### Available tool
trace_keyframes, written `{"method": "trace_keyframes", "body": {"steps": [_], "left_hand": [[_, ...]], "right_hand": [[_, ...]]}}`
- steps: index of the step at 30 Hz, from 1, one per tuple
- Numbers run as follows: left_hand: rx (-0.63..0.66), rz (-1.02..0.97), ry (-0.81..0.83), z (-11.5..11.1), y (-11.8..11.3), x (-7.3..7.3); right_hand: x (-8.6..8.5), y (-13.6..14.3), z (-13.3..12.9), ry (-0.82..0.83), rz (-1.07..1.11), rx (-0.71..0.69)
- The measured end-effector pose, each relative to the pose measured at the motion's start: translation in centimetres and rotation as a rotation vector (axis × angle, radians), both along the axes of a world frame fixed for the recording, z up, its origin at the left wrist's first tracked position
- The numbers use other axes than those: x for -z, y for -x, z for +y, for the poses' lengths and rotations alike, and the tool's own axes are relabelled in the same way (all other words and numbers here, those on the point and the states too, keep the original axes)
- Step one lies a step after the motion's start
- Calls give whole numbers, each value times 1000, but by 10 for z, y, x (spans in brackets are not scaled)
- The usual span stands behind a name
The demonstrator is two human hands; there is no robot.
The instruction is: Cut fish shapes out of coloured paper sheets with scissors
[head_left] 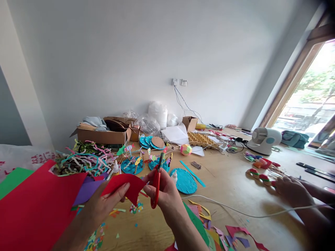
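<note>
My left hand (115,198) pinches a piece of red paper (123,184), which curves up between my two hands above the table. In my right hand (166,190) is a pair of scissors (156,188) with red-orange handles, blades pointing up and away. The fingertips of that hand also touch the paper's right edge. Large red sheets (34,205) lie at the left, over a purple sheet (90,190) and a green one (15,181). Beyond my hands are blue discs (187,181) with small decorated figures, and a white glue bottle (174,176).
Colourful pipe cleaners (83,160) are heaped at the left, before a cardboard box (102,136). Paper scraps (230,237) lie at the front right. A white cable (235,211) crosses the table. Another person's hands (294,191) work on a striped item (261,177); a white fan (264,139) stands behind.
</note>
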State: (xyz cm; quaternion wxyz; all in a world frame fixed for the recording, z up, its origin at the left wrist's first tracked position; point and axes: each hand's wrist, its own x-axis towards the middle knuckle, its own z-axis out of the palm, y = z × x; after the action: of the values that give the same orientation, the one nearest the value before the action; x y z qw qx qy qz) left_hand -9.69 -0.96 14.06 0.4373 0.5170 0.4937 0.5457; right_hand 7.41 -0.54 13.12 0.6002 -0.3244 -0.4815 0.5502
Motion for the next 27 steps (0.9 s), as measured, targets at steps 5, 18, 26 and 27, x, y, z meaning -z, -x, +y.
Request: {"method": "trace_keyframes", "body": {"steps": [5, 18, 26, 27], "left_hand": [[20, 141, -20, -5, -5, -1], [136, 109, -65, 3, -28, 5], [153, 105, -73, 4, -18, 0], [173, 114, -84, 5, -17, 1]], "right_hand": [[5, 3, 5, 0, 31, 6], [10, 13, -7, 23, 117, 92], [7, 17, -7, 63, 75, 71], [7, 18, -6, 67, 78, 70]]}}
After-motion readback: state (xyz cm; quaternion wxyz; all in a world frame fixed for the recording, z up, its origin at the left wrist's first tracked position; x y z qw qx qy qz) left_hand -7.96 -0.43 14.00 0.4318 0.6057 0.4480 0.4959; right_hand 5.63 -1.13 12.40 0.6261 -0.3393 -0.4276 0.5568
